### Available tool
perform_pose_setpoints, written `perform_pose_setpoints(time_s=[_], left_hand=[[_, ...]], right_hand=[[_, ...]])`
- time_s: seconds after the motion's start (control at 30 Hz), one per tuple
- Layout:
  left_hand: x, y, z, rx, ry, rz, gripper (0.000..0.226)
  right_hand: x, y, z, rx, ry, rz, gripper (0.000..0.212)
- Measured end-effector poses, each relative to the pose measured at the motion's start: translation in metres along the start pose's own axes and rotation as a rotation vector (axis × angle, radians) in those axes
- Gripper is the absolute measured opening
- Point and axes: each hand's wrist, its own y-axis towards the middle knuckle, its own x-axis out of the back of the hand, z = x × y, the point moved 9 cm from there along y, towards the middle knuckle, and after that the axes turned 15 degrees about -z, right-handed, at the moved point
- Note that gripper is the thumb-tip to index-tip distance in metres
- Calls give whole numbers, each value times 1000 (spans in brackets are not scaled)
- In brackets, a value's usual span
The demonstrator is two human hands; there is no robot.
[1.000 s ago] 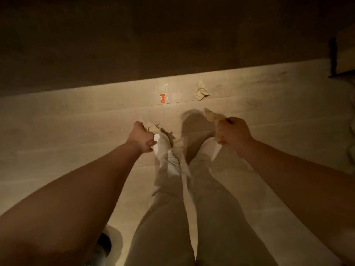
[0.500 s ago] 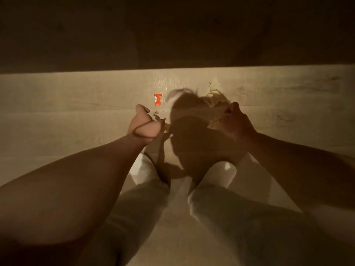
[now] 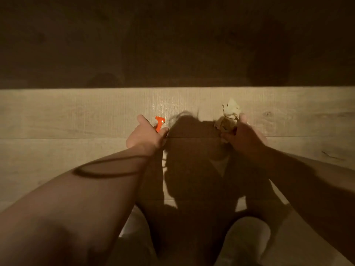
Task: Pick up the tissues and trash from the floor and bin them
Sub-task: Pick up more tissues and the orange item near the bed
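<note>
A small orange scrap (image 3: 159, 122) sits on the pale wooden floor (image 3: 76, 116), pinched between the thumb and fingers of my left hand (image 3: 146, 136). A crumpled white tissue (image 3: 231, 109) lies on the floor to the right. My right hand (image 3: 245, 138) is in shadow just below it, its thumb reaching the tissue's lower edge. That hand is closed on another crumpled tissue (image 3: 222, 124), which sticks out at its fingertips. Whether my left hand still holds a tissue in its palm is hidden.
A dark band (image 3: 172, 45) of shadow or furniture covers everything beyond the lit floor strip. My knees in light trousers (image 3: 247, 239) are bent at the bottom of the view. My own shadow (image 3: 192, 160) falls between my hands.
I have crouched lower and both hands have moved forward. My left hand has reached the orange scrap and closed on it. My right hand has reached the tissue on the floor.
</note>
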Motion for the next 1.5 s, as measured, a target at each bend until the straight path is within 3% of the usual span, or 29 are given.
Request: perform_pose_setpoints(time_s=[0.17,0.27,0.43,0.57,0.83,0.97,1.03,1.17,1.33,1.4,1.5], left_hand=[[-4,3,0,-57,47,-33,44],[-7,4,0,-95,69,55,52],[-12,-17,10,-210,248,176,11],[-29,-41,31,-204,259,346,10],[33,-14,52,197,-179,-219,45],[74,58,55,210,-189,-357,61],[88,96,58,196,-173,-372,67],[102,148,70,196,-112,-357,65],[102,196,69,178,25,-258,70],[102,215,58,48,-9,-247,84],[106,230,59,45,-210,-297,67]], right_hand=[[-7,-7,12,101,-75,-35,35],[-17,-14,19,65,-33,53,36],[-15,-35,36,-35,42,178,41],[-9,-58,53,-56,170,211,38],[-19,-68,60,-85,190,178,45],[-22,-53,69,-45,199,129,59],[-19,-40,83,1,254,71,67],[-15,-18,125,35,221,65,42],[-23,22,190,134,167,23,45],[-25,34,212,152,179,21,49],[-34,48,229,145,126,31,55]])
